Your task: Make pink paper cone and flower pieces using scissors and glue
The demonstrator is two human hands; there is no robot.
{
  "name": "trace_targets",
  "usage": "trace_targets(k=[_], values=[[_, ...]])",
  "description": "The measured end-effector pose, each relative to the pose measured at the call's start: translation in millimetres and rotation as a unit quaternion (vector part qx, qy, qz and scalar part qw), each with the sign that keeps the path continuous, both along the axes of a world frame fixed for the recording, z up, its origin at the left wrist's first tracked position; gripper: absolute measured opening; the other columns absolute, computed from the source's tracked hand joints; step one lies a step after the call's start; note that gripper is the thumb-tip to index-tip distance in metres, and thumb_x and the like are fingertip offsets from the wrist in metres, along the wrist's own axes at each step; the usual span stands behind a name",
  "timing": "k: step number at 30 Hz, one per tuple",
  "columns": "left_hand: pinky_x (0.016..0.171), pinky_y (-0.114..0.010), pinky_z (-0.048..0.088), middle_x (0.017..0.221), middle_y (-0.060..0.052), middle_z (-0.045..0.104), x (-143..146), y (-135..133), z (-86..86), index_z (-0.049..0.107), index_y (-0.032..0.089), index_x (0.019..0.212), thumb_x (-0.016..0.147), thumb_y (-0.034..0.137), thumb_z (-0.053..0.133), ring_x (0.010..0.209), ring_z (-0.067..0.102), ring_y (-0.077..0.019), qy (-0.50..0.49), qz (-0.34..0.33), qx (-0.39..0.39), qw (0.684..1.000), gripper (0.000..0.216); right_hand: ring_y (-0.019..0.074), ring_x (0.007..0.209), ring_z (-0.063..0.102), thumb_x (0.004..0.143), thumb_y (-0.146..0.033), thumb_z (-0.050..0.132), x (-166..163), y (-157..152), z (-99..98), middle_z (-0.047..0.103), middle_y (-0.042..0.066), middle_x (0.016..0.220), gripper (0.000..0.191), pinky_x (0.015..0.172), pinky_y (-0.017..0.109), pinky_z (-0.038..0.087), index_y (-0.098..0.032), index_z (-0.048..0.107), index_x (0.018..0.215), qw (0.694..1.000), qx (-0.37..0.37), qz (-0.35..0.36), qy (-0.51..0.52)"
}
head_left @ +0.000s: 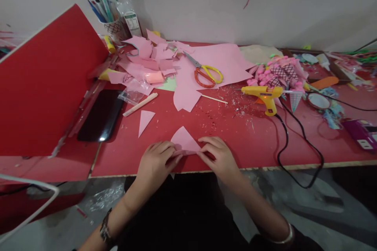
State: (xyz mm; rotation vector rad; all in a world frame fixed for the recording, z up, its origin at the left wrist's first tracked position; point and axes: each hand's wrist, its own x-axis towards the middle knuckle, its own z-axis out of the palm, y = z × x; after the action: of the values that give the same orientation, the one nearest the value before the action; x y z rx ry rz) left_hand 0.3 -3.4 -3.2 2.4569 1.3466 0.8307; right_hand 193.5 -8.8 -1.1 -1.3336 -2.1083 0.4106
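Near the front edge of the red table, a small piece of pink paper (184, 140) is held between my two hands, its pointed end toward the wall. Its near edge looks bent up or folded. My left hand (157, 160) pinches the paper's left side, thumb against fingers. At the right corner, my right hand (218, 157) pinches it with thumb and fingertips. A small pink paper triangle (145, 120) lies to the left, beyond my left hand. Farther back is a pink paper piece with a notched edge (186, 100), beside a thin stick (215, 99).
Yellow-and-red-handled scissors (203, 73) lie on a large pink sheet (228, 57). A yellow glue gun (265, 96) with a looping black cord (287, 137) stands right. A phone (101, 115), a pale stick (140, 104) and a red board (53, 82) are left. Pink scraps (141, 64) pile behind.
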Motion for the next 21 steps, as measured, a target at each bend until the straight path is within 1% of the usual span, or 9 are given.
trace_targets(k=[4,8,11,15,21], values=[[0.058,-0.025,0.045,0.070,-0.004,0.062,0.4,1.2,-2.1,0.057,0.016,0.069,0.085,0.026,0.042,0.064,0.058,-0.0152,0.005,0.017,-0.010,1.000,0.024,0.0172,0.079,0.058,0.082,-0.024,0.049,-3.6,0.1,-0.1,0.064,0.007,0.085,0.020,0.070,0.031,0.046,-0.017,0.056,0.064,1.000,0.012,-0.017,0.002],[0.052,-0.024,0.043,0.065,-0.003,0.058,1.5,2.6,-2.6,0.053,0.016,0.063,0.086,0.026,0.038,0.057,0.054,-0.0140,0.035,0.034,0.010,0.999,0.029,0.0182,0.078,0.058,0.080,-0.021,0.050,-5.7,-0.8,-2.6,0.064,0.009,0.086,0.019,0.069,0.031,0.045,-0.016,0.054,0.063,0.999,0.027,-0.033,-0.011],[0.050,-0.023,0.041,0.063,-0.003,0.057,2.0,3.8,-3.3,0.050,0.016,0.060,0.087,0.026,0.037,0.054,0.052,-0.0133,0.039,0.036,0.017,0.998,0.031,0.0179,0.079,0.058,0.079,-0.022,0.053,-5.5,-0.6,-3.2,0.063,0.008,0.085,0.016,0.071,0.031,0.046,-0.016,0.055,0.064,0.999,0.017,-0.031,0.002],[0.051,-0.023,0.041,0.063,-0.003,0.056,1.6,4.4,-4.2,0.049,0.016,0.060,0.087,0.026,0.037,0.054,0.052,-0.0132,0.031,0.033,0.023,0.999,0.031,0.0174,0.082,0.058,0.077,-0.024,0.055,-4.5,-0.3,-1.2,0.064,0.007,0.087,0.012,0.072,0.031,0.046,-0.018,0.056,0.067,0.999,-0.009,-0.035,0.014],[0.050,-0.023,0.040,0.062,-0.002,0.055,1.0,4.8,-3.8,0.046,0.017,0.058,0.086,0.025,0.038,0.054,0.051,-0.0122,0.033,0.029,0.016,0.999,0.030,0.0178,0.083,0.057,0.078,-0.022,0.053,-5.3,-1.7,-1.9,0.063,0.006,0.090,0.013,0.073,0.032,0.045,-0.019,0.053,0.065,0.998,-0.018,-0.054,0.011]])
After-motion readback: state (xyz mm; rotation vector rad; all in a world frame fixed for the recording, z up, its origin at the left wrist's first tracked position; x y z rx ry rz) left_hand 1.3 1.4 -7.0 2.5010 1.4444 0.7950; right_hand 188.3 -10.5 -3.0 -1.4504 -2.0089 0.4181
